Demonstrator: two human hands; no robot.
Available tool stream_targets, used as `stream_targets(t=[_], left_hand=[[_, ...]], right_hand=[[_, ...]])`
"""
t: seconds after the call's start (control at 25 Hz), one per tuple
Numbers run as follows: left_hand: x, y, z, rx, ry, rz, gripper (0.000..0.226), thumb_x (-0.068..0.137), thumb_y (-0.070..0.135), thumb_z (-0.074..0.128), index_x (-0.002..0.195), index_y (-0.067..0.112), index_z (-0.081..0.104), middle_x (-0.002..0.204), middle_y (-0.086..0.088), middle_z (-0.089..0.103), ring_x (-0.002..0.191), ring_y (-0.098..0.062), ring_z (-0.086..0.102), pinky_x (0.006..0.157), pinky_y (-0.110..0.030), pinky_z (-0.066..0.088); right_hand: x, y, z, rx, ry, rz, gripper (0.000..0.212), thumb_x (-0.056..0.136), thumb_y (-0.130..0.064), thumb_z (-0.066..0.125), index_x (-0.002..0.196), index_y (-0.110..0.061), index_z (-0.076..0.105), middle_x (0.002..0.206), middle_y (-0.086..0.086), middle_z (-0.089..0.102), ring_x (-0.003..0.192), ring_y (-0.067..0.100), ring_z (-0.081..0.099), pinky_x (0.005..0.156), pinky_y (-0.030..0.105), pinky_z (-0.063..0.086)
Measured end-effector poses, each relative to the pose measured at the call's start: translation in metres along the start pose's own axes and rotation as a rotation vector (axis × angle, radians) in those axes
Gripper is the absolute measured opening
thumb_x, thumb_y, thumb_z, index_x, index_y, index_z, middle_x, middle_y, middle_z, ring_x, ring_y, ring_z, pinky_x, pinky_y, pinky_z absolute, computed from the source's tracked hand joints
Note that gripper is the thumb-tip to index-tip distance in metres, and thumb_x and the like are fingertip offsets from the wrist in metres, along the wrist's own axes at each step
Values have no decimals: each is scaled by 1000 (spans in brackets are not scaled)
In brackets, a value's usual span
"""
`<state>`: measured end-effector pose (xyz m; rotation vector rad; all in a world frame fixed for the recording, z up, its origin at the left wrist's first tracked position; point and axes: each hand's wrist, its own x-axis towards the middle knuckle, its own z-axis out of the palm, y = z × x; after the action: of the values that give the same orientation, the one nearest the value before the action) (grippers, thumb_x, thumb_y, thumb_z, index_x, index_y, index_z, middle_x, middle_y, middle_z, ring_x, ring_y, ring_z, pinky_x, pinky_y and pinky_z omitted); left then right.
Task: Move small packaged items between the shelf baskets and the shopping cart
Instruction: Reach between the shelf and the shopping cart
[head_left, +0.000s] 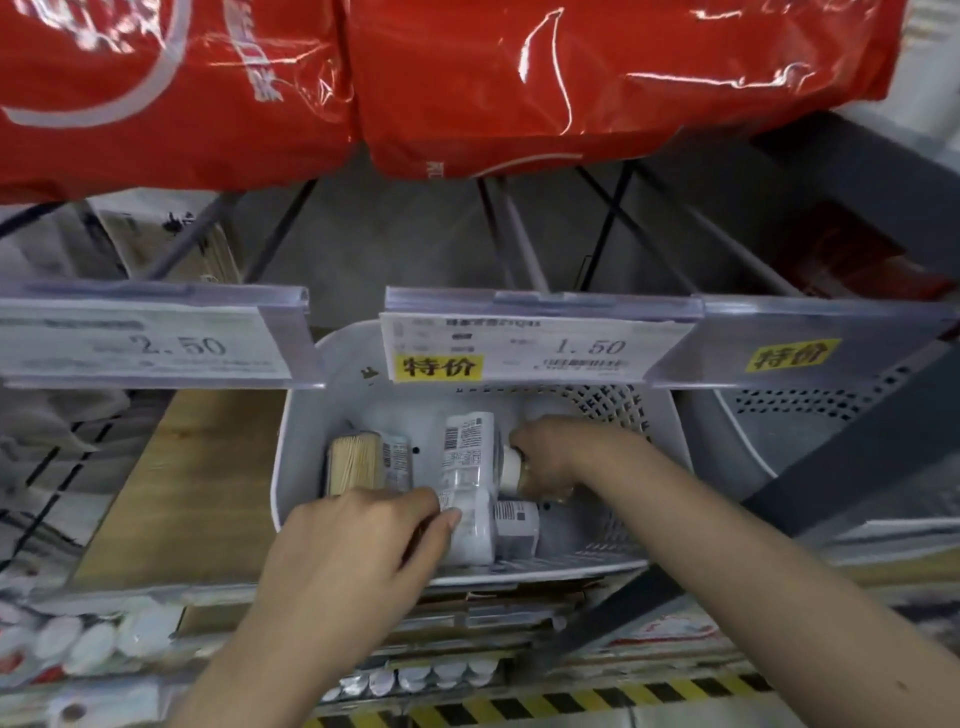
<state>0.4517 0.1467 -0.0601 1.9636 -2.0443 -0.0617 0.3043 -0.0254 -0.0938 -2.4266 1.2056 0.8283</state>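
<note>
A white perforated shelf basket (301, 467) holds several small packs: a clear pack of wooden toothpicks (356, 462) at its left and white barcode-labelled packs (467, 447) in the middle. My left hand (353, 545) reaches over the front rim and pinches the lower white pack (475, 535). My right hand (550, 462) is deep in the basket, gripping a small white-capped container (511, 470) beside the upper pack. No shopping cart is in view.
Clear price-tag holders (535, 343) marked 1.50 and 2.50 overhang the basket's back. Red plastic bags (467, 78) hang just above. A second white basket (779, 415) sits at right, a wooden shelf board (197, 467) at left. Rolls and packs fill the shelf below.
</note>
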Motion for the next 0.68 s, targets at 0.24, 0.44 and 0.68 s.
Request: stream_targets(t=[0.24,0.44,0.68], left_hand=[[-4,-1,3,-49,-13,-16,37,91,50,31,59,32,39,41,14,42,35,-3,43,31,-15,25],[-9,-9,-3,-135,27,12,38,92,46,35,63,29,52,44,15,41,39,0,44,34,-17,30],[8,-30,-17,-248,34,29,7,87,28,60,90,33,65,64,29,53,61,10,54,55,-12,43]], right_hand=[[-24,2,-13,32,64,42,35,75,-31,73,103,-15,61,98,3,67,88,20,64,70,28,49],[-76,10,-7,249,334,-9,33,74,-33,72,100,-21,55,93,-4,62,87,18,58,71,32,48],[-94,4,10,212,635,-43,44,82,-44,64,120,-31,47,115,-11,59,103,17,58,75,30,46]])
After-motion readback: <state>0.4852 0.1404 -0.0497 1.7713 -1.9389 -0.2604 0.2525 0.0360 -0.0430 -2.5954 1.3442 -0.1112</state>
